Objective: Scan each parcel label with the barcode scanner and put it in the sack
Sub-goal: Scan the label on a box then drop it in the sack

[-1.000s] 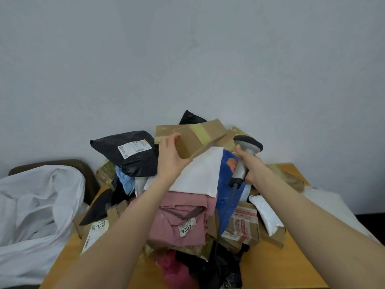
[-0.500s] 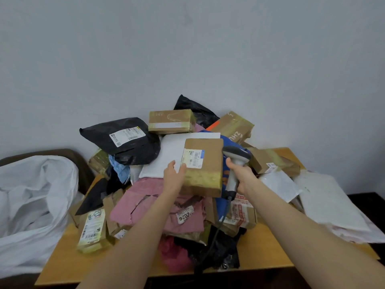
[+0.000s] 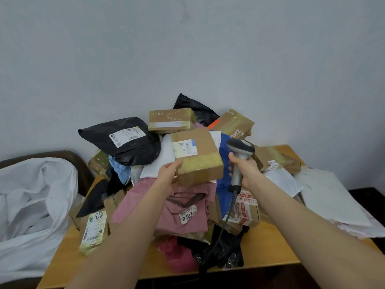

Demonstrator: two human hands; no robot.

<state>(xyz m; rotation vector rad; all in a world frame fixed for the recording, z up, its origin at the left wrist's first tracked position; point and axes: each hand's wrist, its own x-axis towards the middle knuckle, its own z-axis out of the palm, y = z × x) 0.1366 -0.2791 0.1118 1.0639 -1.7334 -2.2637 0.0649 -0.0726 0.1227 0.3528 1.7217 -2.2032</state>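
Observation:
My left hand [image 3: 169, 171] grips the near left corner of a brown cardboard parcel [image 3: 200, 161], held above the pile with its white label [image 3: 185, 148] facing up. My right hand [image 3: 242, 171] grips the handle of a grey barcode scanner [image 3: 239, 155], whose dark head sits just right of the parcel. The scanner's black cable [image 3: 220, 232] hangs down over the pile. A white sack [image 3: 31, 205] lies open at the left, off the table's edge.
A heap of parcels covers the wooden table [image 3: 268, 251]: a black bag with a label [image 3: 123, 138], brown boxes [image 3: 170, 120], a pink bag [image 3: 183, 213], a labelled box [image 3: 93, 230] at front left. White mailers [image 3: 329, 197] lie at the right. A wall stands close behind.
My left hand has lifted the brown parcel off the top of the pile, brought it nearer and turned its label up. The scanner has come lower, beside the parcel.

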